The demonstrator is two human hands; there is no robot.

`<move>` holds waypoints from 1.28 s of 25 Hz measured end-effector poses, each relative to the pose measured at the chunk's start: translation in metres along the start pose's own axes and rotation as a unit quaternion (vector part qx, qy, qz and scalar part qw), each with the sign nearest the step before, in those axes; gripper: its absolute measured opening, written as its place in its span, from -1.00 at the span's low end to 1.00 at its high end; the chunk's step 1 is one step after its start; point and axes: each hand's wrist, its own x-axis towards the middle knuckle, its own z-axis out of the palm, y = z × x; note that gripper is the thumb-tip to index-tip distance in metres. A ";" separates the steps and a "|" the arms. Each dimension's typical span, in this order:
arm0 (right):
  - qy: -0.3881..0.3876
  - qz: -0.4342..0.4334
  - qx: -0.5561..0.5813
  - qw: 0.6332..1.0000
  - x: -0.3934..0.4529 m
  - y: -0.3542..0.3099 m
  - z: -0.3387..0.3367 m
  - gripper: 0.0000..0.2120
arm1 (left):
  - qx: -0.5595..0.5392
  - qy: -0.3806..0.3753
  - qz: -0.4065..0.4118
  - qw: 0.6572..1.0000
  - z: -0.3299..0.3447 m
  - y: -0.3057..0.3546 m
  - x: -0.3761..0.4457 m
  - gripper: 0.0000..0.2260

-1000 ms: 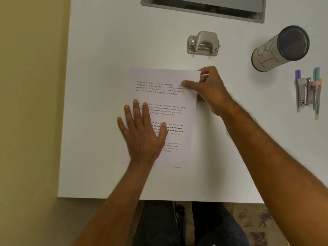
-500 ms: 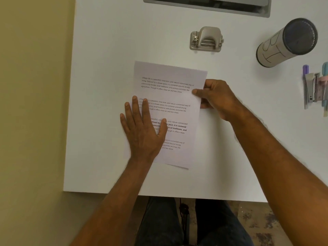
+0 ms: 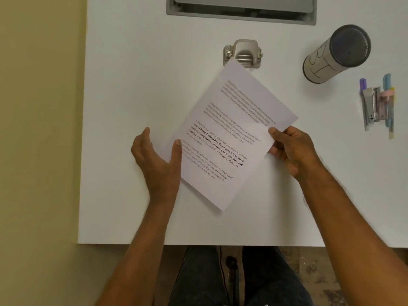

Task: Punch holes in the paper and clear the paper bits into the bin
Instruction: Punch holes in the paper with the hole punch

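- Paper (image 3: 229, 138): one printed sheet, turned at an angle over the white table (image 3: 132, 107). Its far corner overlaps the front of the hole punch (image 3: 242, 53) in this view; whether it touches or has entered the slot cannot be told.
- Right hand (image 3: 293, 151): fingers closed in a pinch on the sheet's right edge, thumb on top and the other fingers beneath. This hand carries the paper.
- Left hand (image 3: 159, 160): fingers loosely spread and curved at the sheet's left edge, thumb resting on the printed face. Whether the fingers grip the underside cannot be told; it looks more like steadying than holding.
- Hole punch: stands closed near the far middle of the table, with no hand on its lever.
- Bin (image 3: 335, 55): a cylindrical container with a dark opening, well apart to the right of the punch; judged to be the bin. No paper bits are visible in it, on the table or elsewhere.
- Other items: a cluster of pens and a stapler (image 3: 375, 104) at the right edge, untouched. A grey recessed tray (image 3: 240, 16) sits at the far edge.
- Progress, as a judgement: early stage. No holes show in the sheet. Aligning and inserting the edge, pressing the lever, and clearing the bits into the bin all remain outstanding.
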 end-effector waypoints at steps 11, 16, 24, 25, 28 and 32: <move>0.097 0.034 0.193 0.976 -0.029 0.027 -0.021 -0.83 | -0.346 -0.148 -0.253 0.891 0.027 0.028 0.002 -0.72; 0.098 0.045 0.240 0.965 -0.035 0.039 -0.018 -0.85 | -0.311 -0.189 -0.250 0.897 0.044 0.037 0.008 -0.82; 0.013 0.071 0.335 0.939 -0.046 0.040 -0.008 -0.65 | -0.251 -0.215 -0.207 0.921 0.050 0.049 0.038 -0.83; 0.008 0.078 0.341 0.937 -0.047 0.041 -0.001 -0.64 | -0.249 -0.220 -0.209 0.920 0.051 0.051 0.042 -0.83; 0.002 0.099 0.361 0.927 -0.053 0.042 0.027 -0.63 | -0.234 -0.227 -0.203 0.923 0.053 0.052 0.051 -0.85; 0.035 0.137 0.358 0.923 -0.059 0.044 0.059 -0.63 | -0.224 -0.237 -0.195 0.925 0.056 0.050 0.054 -0.85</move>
